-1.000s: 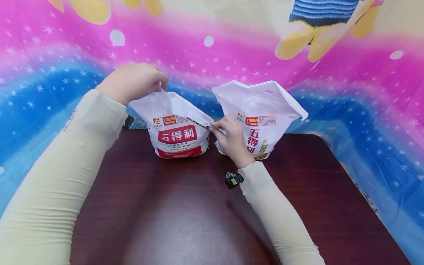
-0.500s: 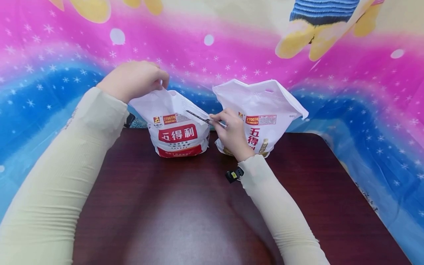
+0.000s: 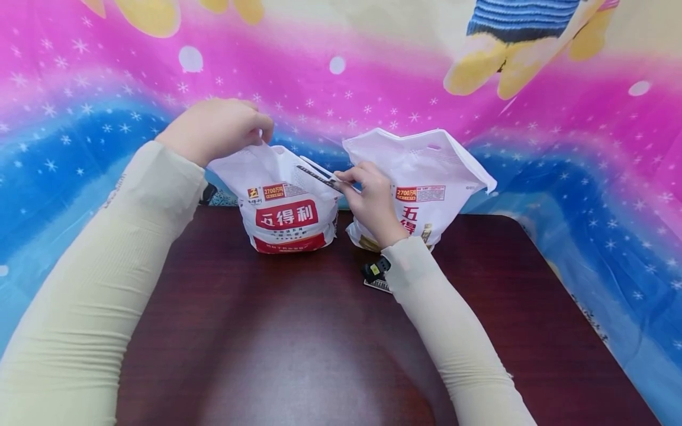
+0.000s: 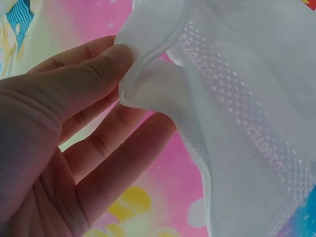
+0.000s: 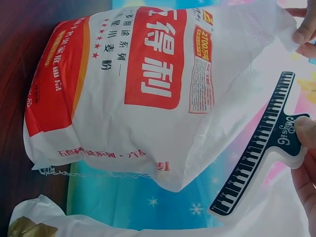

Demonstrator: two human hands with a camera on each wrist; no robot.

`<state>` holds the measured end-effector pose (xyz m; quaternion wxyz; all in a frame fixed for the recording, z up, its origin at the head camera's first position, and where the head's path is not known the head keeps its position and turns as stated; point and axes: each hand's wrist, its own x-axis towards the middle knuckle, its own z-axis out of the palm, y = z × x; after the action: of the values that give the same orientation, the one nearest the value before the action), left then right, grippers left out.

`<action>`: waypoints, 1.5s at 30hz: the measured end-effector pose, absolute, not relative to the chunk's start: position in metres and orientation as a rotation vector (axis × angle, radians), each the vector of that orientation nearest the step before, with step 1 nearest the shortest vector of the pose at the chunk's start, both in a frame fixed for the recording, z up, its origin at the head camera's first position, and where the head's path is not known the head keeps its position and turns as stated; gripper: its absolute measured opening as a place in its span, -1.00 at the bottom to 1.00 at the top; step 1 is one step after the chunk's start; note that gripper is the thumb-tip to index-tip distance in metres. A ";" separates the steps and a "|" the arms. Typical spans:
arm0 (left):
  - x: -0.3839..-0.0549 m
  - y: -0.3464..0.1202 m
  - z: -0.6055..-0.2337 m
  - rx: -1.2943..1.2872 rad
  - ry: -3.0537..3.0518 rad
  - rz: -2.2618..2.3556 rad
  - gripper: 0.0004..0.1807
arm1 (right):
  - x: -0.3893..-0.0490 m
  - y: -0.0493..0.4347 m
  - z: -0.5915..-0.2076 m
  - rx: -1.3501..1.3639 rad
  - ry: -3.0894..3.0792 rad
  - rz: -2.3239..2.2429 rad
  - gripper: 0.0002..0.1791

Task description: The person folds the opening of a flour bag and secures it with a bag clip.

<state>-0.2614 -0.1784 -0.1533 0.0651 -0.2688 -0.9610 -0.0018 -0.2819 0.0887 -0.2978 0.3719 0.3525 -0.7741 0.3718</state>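
In the head view, a white flour bag with red labels stands on the table at left of centre. My left hand pinches its upper left corner between thumb and fingers; the left wrist view shows my left hand with the thumb pressed on the white fabric edge. My right hand pinches the handle of a bag clip printed with piano keys, at the bag's upper right edge. In the right wrist view the clip lies beside the flour bag, its long bar slanting along the bag's top side.
A second white flour bag stands just right of the first, partly behind my right hand. The dark wooden table stretches in front of both. A colourful printed cloth hangs close behind them.
My right hand has risen slightly with the clip, whose bar now sits higher at the bag's top right edge and shows two separate edges. My left hand has barely moved.
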 end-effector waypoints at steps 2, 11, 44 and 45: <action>-0.263 -0.179 -0.154 -0.820 -2.894 -0.001 -0.78 | -0.283 0.088 -0.297 0.901 -2.003 0.956 -0.88; -0.264 -0.180 -0.155 -0.823 -2.890 0.003 -0.77 | -0.289 0.088 -0.294 0.899 -2.111 0.952 -0.88; -0.260 -0.180 -0.154 -0.829 -2.868 0.046 -0.64 | -0.311 0.082 -0.288 0.841 -2.212 1.158 -0.84; -0.260 -0.180 -0.154 -0.833 -2.865 0.050 -0.65 | -0.312 0.081 -0.289 0.838 -2.204 1.168 -0.84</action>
<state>-0.2603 -0.1799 -0.1539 0.0786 -0.2782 -0.9571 0.0168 -0.3121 0.0808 -0.2890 0.2524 0.3082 -0.8103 0.4297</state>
